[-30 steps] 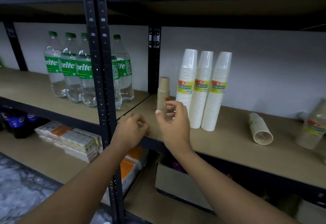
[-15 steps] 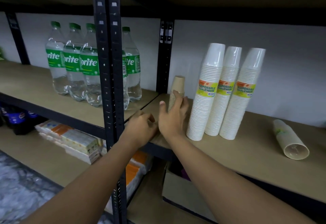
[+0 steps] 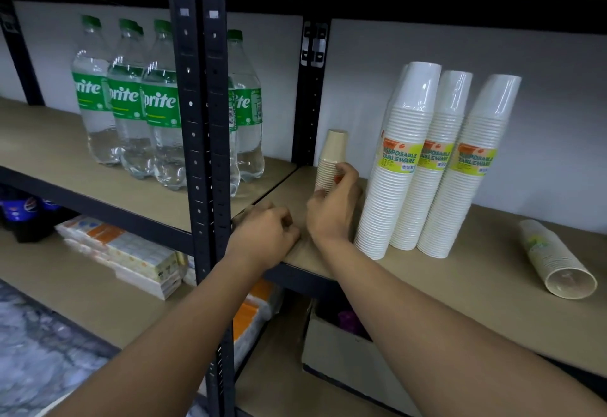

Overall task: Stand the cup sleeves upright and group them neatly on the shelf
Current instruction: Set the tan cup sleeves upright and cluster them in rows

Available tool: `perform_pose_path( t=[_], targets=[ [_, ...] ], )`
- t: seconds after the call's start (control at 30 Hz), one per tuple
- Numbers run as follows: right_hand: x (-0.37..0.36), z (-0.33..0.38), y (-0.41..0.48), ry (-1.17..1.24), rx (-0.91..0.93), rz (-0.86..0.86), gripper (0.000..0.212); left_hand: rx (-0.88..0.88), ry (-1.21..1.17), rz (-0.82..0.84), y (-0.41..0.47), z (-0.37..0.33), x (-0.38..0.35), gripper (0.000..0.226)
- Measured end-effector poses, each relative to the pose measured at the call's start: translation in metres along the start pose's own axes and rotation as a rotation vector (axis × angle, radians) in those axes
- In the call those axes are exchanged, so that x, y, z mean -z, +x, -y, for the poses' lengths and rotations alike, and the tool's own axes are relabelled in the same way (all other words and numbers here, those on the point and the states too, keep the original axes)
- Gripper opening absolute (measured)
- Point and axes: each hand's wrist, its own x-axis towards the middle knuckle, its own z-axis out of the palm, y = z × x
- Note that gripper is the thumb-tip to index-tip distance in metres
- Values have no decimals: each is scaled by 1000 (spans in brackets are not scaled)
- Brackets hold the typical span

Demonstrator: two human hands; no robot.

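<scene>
A short tan cup sleeve (image 3: 334, 154) stands upright near the shelf's back post. My right hand (image 3: 331, 209) wraps its fingers around the lower part of that sleeve. Three tall white cup sleeves (image 3: 433, 167) stand upright side by side just right of it. Another cup sleeve (image 3: 555, 259) lies on its side at the far right, its open end toward me. My left hand (image 3: 266, 236) is curled in a fist on the front edge of the shelf (image 3: 460, 285), holding nothing that I can see.
A black upright post (image 3: 203, 154) stands just left of my left hand. Several Sprite bottles (image 3: 131, 104) fill the neighbouring shelf. Below are boxed packs (image 3: 131, 252), dark cola bottles (image 3: 23, 209) and a cardboard box (image 3: 345, 364).
My right hand went forward from in front of the tan sleeve and closed around it. The camera came closer to the shelf. My left hand stayed at the shelf edge.
</scene>
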Motion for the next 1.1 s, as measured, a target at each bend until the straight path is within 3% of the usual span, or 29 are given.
perform_pose_path(
  t=[0.4, 0.6, 0.87, 1.1],
  targets=[
    [-8, -1, 4, 51, 38, 42, 51, -18, 7, -31, -1, -1, -3, 26],
    [17, 17, -24, 121, 85, 198, 47, -67, -18, -24, -14, -6, 10, 21],
    [86, 29, -75, 200, 163, 274, 45, -59, -72, -56, -62, -18, 44, 18],
    [186, 24, -87, 259, 183, 217, 43, -137, -49, -84, -88, -83, 40, 18]
  ],
)
